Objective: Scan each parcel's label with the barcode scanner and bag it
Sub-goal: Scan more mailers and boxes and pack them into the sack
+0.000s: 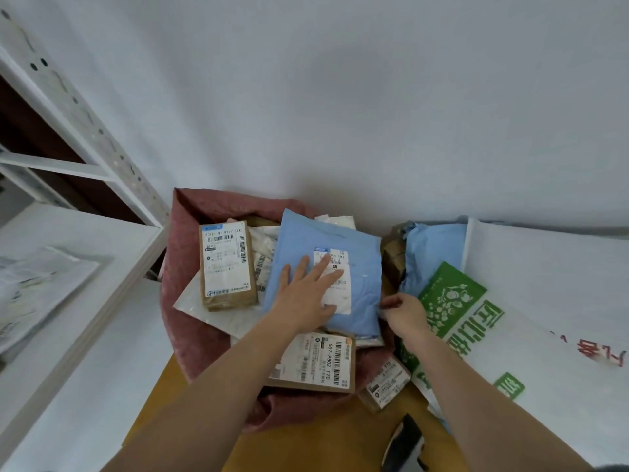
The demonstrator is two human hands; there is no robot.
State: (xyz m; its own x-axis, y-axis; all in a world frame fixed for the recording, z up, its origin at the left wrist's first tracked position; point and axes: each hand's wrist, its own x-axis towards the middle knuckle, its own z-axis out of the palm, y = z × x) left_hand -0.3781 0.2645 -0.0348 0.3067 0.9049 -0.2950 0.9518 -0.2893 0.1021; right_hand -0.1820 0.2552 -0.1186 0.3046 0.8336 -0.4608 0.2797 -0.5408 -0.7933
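Two hands: left hand (308, 294) flat on blue parcel (360, 267); right hand (405, 310) pinches its edge.

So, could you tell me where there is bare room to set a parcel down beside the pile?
The yellow-brown surface lies bare near the camera, between the pink sack and the dark scanner. The white shelf at left has bare room along its near edge. Inside the sack, parcels overlap, with the left hand flat on the blue mailer.
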